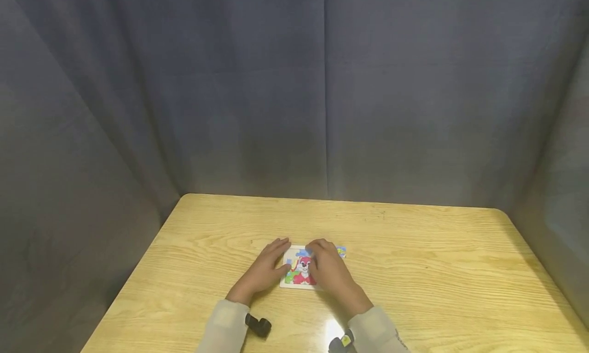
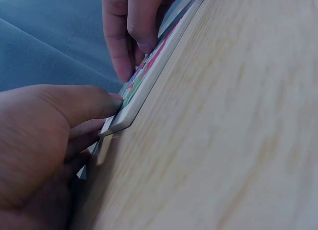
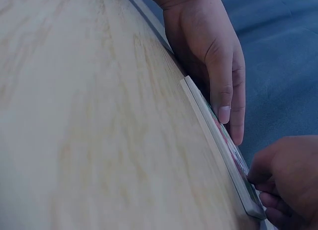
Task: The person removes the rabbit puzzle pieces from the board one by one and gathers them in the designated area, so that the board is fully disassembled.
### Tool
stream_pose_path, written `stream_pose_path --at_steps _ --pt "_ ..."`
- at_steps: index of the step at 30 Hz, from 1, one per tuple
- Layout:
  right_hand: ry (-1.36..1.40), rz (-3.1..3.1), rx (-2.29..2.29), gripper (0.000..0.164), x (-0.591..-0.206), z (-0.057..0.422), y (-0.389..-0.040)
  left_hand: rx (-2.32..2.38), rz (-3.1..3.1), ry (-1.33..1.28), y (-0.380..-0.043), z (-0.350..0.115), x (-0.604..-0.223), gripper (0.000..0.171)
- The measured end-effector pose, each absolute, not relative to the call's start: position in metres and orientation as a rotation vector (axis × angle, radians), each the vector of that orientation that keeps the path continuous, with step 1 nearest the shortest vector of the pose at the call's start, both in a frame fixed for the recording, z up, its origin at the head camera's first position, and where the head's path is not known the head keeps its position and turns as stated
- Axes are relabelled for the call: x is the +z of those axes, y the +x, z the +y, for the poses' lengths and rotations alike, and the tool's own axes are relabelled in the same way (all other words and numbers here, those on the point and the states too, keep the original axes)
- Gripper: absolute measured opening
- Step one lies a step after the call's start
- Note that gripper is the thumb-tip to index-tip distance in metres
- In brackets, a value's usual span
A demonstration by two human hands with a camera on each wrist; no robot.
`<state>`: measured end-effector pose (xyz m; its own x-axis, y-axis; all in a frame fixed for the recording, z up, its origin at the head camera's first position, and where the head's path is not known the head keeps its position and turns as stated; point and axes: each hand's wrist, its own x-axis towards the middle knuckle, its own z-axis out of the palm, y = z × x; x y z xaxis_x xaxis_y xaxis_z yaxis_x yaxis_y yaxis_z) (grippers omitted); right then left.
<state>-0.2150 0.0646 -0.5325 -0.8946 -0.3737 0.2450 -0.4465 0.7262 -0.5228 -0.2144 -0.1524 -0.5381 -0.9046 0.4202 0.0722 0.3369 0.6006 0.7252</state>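
A small jigsaw puzzle (image 1: 301, 276) in a pale frame lies flat on the table, showing a pink-red cartoon animal. At its left edge my left hand (image 1: 264, 269) has its fingers stretched along the frame, while the thumb (image 2: 113, 102) rests on the near border. My right hand (image 1: 329, 267) bends over the puzzle's right part, its thumb and fingertips touching the surface. Whether a piece sits between those fingers is hidden. Beyond the right hand lies a loose blue-and-yellow puzzle piece (image 1: 341, 252), partly covered.
The wood-grain table (image 1: 437, 271) has rounded far corners. Grey curtains (image 1: 248, 97) hang behind it and on both sides. A dark wrist camera (image 1: 258, 326) is strapped at the left cuff, and another (image 1: 340, 344) at the right.
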Motion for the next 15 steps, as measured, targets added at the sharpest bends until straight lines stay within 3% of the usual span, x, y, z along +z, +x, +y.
stream_pose_path --at_steps 15 --pt "0.688 -2.787 0.869 0.03 -0.531 0.0639 -0.2148 1.185 2.719 0.65 -0.2159 -0.1535 -0.5382 0.059"
